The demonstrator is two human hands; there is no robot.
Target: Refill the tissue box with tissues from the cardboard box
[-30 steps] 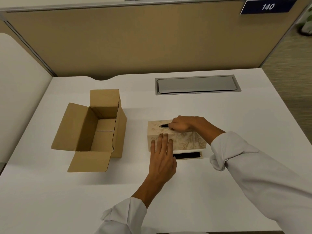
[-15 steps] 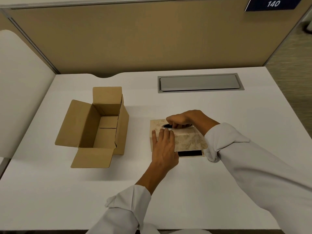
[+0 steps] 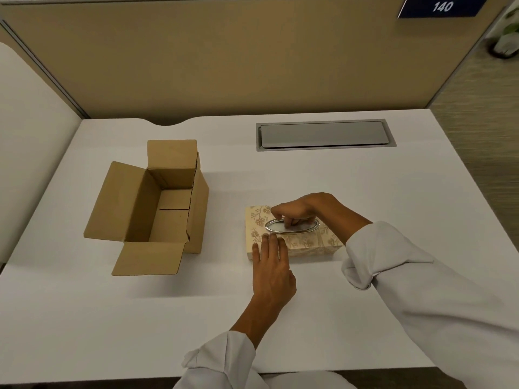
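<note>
A beige floral tissue box [image 3: 307, 245] lies flat on the white desk [image 3: 407, 197], right of centre. Its top has an oval silver-rimmed opening [image 3: 276, 226]. My right hand [image 3: 306, 207] reaches over from the far side, fingertips curled into that opening and pinching its rim; something pale shows inside. My left hand [image 3: 272, 272] lies flat with fingers together against the box's near-left side and grips nothing. The brown cardboard box [image 3: 134, 211] stands to the left with flaps open, and its visible floor shows no tissues.
A grey cable hatch [image 3: 323, 135] is set into the desk behind the tissue box. Tan partition panels [image 3: 252, 57] wall off the back and left sides. A blue sign reading 140 [image 3: 442, 7] hangs top right. The desk's right edge drops to carpet.
The floral box was tilted up with a black base showing at its near edge; now it sits flat and the black part is hidden. My left hand slid slightly nearer on the box.
</note>
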